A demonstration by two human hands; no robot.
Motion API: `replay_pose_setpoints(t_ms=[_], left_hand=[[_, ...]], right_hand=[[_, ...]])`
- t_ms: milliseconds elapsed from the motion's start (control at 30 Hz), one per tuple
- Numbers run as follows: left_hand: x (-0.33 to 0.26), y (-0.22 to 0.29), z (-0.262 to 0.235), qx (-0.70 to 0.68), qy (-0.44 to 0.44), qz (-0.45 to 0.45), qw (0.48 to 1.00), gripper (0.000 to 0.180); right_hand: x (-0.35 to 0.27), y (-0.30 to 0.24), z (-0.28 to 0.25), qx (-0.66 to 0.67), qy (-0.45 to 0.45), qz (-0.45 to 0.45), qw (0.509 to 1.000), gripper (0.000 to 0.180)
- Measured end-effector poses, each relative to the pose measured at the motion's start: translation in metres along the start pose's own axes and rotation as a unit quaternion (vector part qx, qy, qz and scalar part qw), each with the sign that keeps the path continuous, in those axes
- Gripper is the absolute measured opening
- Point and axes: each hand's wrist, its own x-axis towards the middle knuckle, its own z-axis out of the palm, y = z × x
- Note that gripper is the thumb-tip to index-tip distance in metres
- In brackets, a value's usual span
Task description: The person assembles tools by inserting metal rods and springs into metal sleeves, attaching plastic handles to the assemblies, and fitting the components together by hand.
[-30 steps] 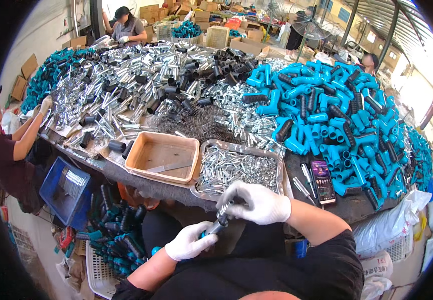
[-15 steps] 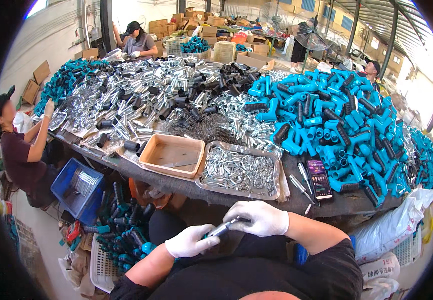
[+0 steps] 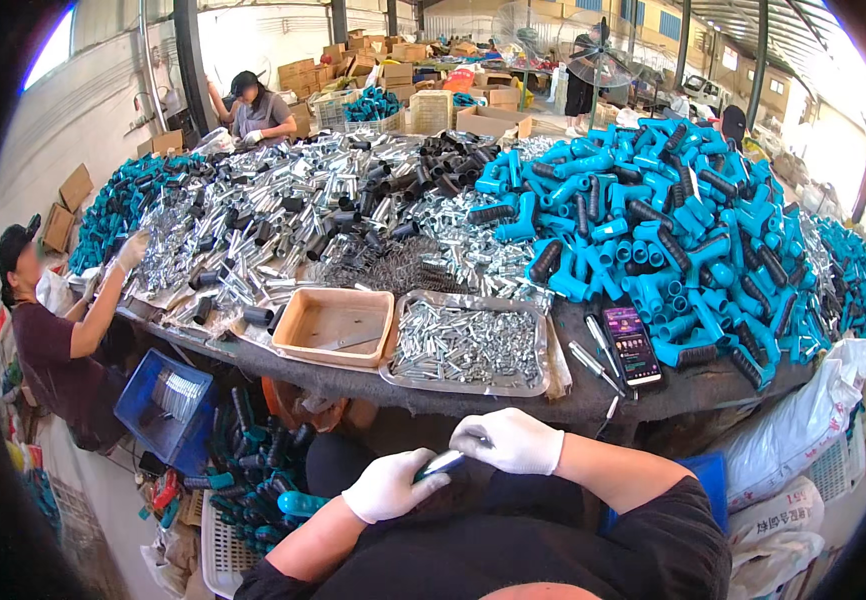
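In front of my body, my left hand (image 3: 390,487), in a white glove, is wrapped round a short tool handle (image 3: 443,463). It has a dark, shiny tube end and a bit of teal near my fingers. My right hand (image 3: 513,441), gloved too, is closed with its fingertips at the far end of that tube; whatever they pinch is hidden. Beyond my hands, on the table edge, sit a metal tray (image 3: 468,345) of small silver pins and a tan plastic tray (image 3: 336,352) with few bits in it.
A heap of teal gun-shaped housings (image 3: 653,230) covers the table's right; metal tubes (image 3: 283,200) fill its middle. A phone (image 3: 632,345) lies beside pen-like metal rods (image 3: 598,365). At lower left stand a crate of handles (image 3: 223,560) and a blue bin (image 3: 158,405). Co-workers (image 3: 63,335) sit around.
The view has shifted slightly. The dark tube's end has turned and now catches light; the small metal piece at my right fingertips no longer shows. The co-worker on the left has shifted an arm.
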Motion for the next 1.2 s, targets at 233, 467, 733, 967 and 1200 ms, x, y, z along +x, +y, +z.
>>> replay_pose_setpoints(t_ms=[233, 467, 733, 967, 1200], left_hand=[[0.007, 0.001, -0.004, -0.068, -0.045, -0.031, 0.996, 0.041], [0.008, -0.01, -0.009, -0.052, -0.057, -0.023, 0.997, 0.043], [0.007, -0.023, 0.001, -0.084, -0.056, 0.011, 0.995, 0.046], [0.005, -0.036, 0.008, -0.113, -0.061, -0.005, 0.992, 0.047], [0.005, -0.039, 0.007, -0.128, -0.042, 0.011, 0.991, 0.045]], right_hand=[[-0.007, 0.009, -0.009, -0.026, 0.003, -0.082, 0.996, 0.028], [-0.003, 0.009, -0.006, -0.001, 0.036, -0.052, 0.998, 0.026], [-0.006, -0.014, -0.004, 0.026, 0.072, -0.052, 0.996, 0.024], [0.008, -0.003, 0.012, -0.036, 0.122, -0.13, 0.983, 0.012], [0.008, 0.016, 0.018, 0.051, 0.06, 0.049, 0.996, 0.015]])
